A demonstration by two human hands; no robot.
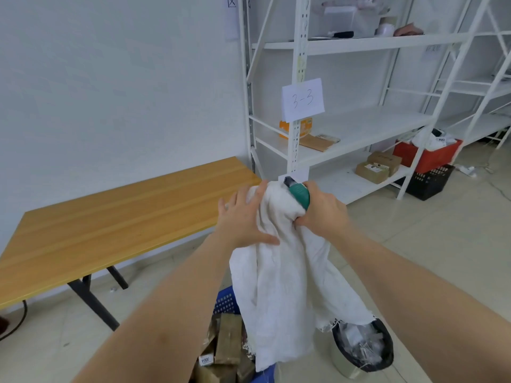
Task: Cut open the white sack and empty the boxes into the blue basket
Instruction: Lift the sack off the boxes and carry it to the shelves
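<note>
one paper sign (302, 99) marked "3-3"

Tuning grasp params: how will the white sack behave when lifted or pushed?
Likely floppy: the white sack hangs in limp folds from the right hand. Probably light now, hanging flat and slack above the boxes in the blue basket. Its frayed cut edge may snag.
</note>
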